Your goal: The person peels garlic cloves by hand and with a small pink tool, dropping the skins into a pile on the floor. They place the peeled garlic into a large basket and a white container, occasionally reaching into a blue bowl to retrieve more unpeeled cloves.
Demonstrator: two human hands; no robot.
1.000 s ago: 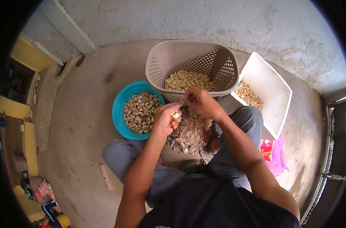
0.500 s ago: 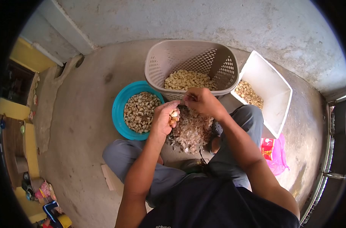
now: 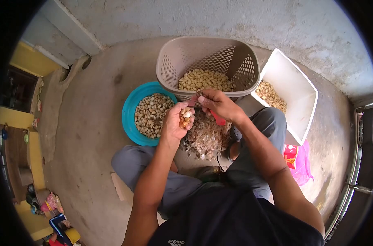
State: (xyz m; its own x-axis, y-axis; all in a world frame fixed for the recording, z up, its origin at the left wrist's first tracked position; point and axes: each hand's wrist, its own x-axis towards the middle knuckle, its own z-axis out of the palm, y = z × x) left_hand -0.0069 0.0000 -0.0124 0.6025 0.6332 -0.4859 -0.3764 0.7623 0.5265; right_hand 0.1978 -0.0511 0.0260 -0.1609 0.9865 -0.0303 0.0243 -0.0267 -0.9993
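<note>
My left hand [image 3: 174, 124] is cupped around several garlic cloves [image 3: 187, 115], some still brown-skinned and one white. Close against its fingertips, my right hand [image 3: 222, 105] grips a small knife with a red handle [image 3: 218, 119]; the blade is mostly hidden by the fingers. Below both hands lies a heap of papery garlic skins [image 3: 207, 139] on the floor. Beyond them stands a beige perforated basket [image 3: 170, 67] with pale peeled cloves [image 3: 205, 80] inside. At the left, a teal basin [image 3: 129, 110] contains unpeeled cloves [image 3: 153, 115].
A white box [image 3: 299, 96], tilted at the right, holds more cloves [image 3: 270, 96]. Beside it lies a pink plastic bag [image 3: 303, 166] with a red packet [image 3: 291, 156]. My bent legs flank the skins. A grey wall [image 3: 203, 18] rises behind the basket.
My right hand has turned, bringing the red knife handle into sight. The view has shifted slightly, and the left hand still holds the cloves.
</note>
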